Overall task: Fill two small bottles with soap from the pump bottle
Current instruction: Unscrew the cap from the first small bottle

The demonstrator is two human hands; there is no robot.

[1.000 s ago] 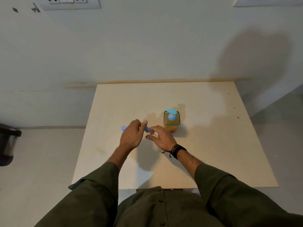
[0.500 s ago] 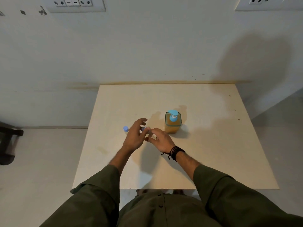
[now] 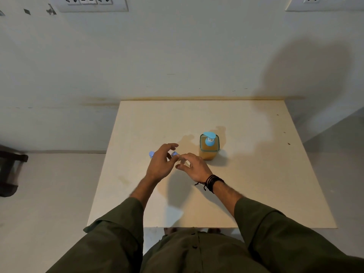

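Head view: looking down at table [image 3: 256, 174], pale top, set against wall.
Pump btl [image 3: 209, 147]: upright, mid-table, clear square body w/ amber soap, blue pump head on top. Just R of both hands, not touched.
Small btl 1 [image 3: 151, 154]: blue cap showing, stands L of left hand, mostly hidden behind it; apart from fingers or touching, can't tell.
Small btl 2 [image 3: 174, 154]: blue cap visible btwn the two hands, body hidden by fingers.
Left hand [image 3: 160, 164]: over table, palm down, fingers loosely curled & spread, index and thumb close around cap of small btl 2; firm pinch or just near, can't tell.
Right hand [image 3: 194, 166]: palm down, fingers reaching L toward small btl 2, tips at its lower part; contact unclear, blurred.
Wristbands [image 3: 212, 182]: dark cords on R wrist.
Sleeves [image 3: 118, 233]: olive green, both arms.
Wall: socket plates [image 3: 88, 2] at top L and top R.
Floor L: dark object [image 3: 9, 170], partly cut off by the frame edge.
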